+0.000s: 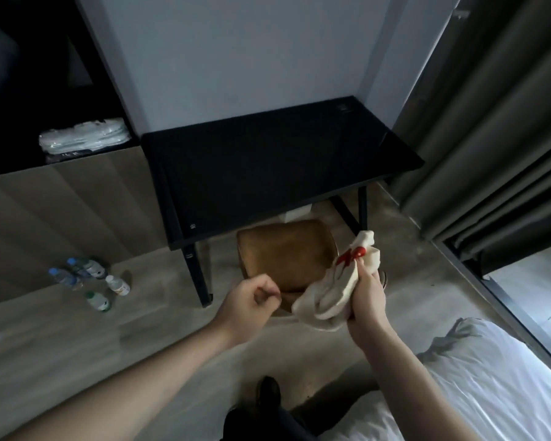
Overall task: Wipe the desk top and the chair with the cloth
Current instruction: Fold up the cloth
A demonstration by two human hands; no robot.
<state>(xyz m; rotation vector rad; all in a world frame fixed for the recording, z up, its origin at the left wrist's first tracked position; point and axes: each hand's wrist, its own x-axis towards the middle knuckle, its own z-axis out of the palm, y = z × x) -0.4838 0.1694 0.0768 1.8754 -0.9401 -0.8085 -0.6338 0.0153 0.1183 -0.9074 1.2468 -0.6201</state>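
A black glossy desk top stands against the pale wall. A brown chair sits partly tucked under its front edge. My right hand grips a bunched cream cloth with red marks, held over the chair's right side. My left hand hovers over the chair's near left edge with its fingers curled, holding nothing. The chair's near rim is hidden behind both hands and the cloth.
Several plastic bottles stand on the floor to the left of the desk leg. A shelf unit with folded packets is at left. Grey curtains hang at right, and a white bed lies at bottom right.
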